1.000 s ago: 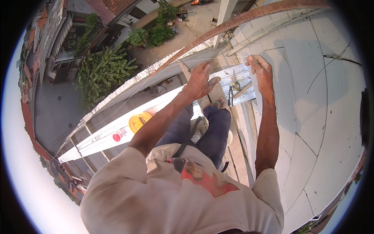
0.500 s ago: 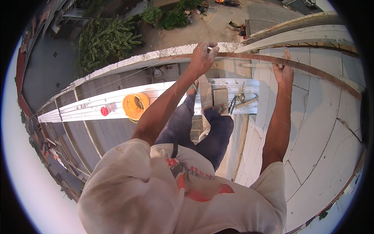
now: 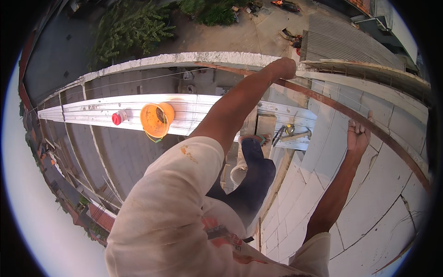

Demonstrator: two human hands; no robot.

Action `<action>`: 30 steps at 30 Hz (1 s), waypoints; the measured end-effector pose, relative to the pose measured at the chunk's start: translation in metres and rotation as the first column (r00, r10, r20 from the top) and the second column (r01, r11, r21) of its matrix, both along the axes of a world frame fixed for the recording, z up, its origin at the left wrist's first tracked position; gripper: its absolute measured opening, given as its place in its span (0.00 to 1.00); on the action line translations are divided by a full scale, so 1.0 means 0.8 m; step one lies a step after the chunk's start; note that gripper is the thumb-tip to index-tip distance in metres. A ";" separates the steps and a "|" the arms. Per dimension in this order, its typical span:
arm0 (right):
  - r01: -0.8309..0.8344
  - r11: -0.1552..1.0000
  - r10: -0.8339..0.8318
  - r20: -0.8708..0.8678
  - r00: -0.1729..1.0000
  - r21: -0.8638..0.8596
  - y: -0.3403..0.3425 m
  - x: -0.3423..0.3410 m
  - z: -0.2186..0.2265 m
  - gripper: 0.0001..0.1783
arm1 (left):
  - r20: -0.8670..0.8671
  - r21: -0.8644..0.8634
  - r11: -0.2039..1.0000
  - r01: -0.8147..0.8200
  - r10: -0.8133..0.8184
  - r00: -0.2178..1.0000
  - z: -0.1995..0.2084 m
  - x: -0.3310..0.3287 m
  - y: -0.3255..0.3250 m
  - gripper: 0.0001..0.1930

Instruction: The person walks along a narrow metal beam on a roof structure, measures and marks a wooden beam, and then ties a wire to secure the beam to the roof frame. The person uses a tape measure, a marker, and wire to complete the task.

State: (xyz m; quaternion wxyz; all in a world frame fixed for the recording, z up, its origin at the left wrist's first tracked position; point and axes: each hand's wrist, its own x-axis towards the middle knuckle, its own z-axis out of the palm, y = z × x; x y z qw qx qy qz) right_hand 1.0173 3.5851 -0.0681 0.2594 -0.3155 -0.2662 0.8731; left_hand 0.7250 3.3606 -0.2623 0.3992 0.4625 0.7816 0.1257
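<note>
A long, thin reddish-brown bar point(image 3: 323, 100) slants along the top of the pale block wall point(image 3: 295, 194). My left hand point(image 3: 285, 68) is closed in a fist over the wall's top edge, just above the bar; what its fingers hold is hidden. Farther right, my right hand point(image 3: 359, 135) grips the bar from its lower side, one finger reaching up across it. A thin string point(image 3: 339, 93) runs close to the bar between my hands and goes on leftward past my left hand.
Below me, a white ribbed platform point(image 3: 92, 111) carries an orange bucket point(image 3: 151, 119), a red-lidded tub point(image 3: 118, 117) and several hand tools point(image 3: 295, 135). My foot point(image 3: 263, 138) rests on a wooden block. A pale bucket point(image 3: 238, 174) stands lower down. Beyond the wall lie a yard point(image 3: 240, 39) and corrugated roof point(image 3: 344, 41).
My left hand has moved right along the wall top and closed into a fist. My right hand has shifted right and nearer along the bar. My body has leaned right.
</note>
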 end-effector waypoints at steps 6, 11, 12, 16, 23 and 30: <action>0.011 1.000 -0.012 -0.034 0.999 -0.021 -0.023 0.093 -0.107 0.14 | 0.039 0.123 0.802 -0.584 0.584 0.811 -0.069 -0.117 -0.159 0.26; 0.100 0.993 -0.096 0.061 0.994 -0.068 -0.034 0.123 -0.168 0.14 | -0.231 -0.264 0.859 -0.439 0.386 0.893 -0.174 -0.121 -0.366 0.35; 0.132 0.989 -0.126 0.089 0.988 -0.066 -0.034 0.137 -0.181 0.15 | -0.251 -0.354 0.835 -0.422 0.350 0.903 -0.180 -0.110 -0.379 0.36; 0.180 0.980 -0.163 0.179 0.970 -0.084 -0.028 0.168 -0.215 0.13 | -0.097 -0.418 0.803 -0.426 0.426 0.899 -0.228 -0.095 -0.429 0.34; 0.258 0.963 -0.208 0.387 0.898 -0.082 -0.048 0.179 -0.254 0.14 | -0.158 -0.458 0.854 -0.245 0.193 0.968 -0.265 -0.127 -0.397 0.23; 0.121 0.982 -0.064 0.349 0.935 -0.144 -0.076 0.166 -0.303 0.12 | -0.112 -0.090 0.970 -0.227 0.216 0.970 -0.277 -0.193 -0.351 0.19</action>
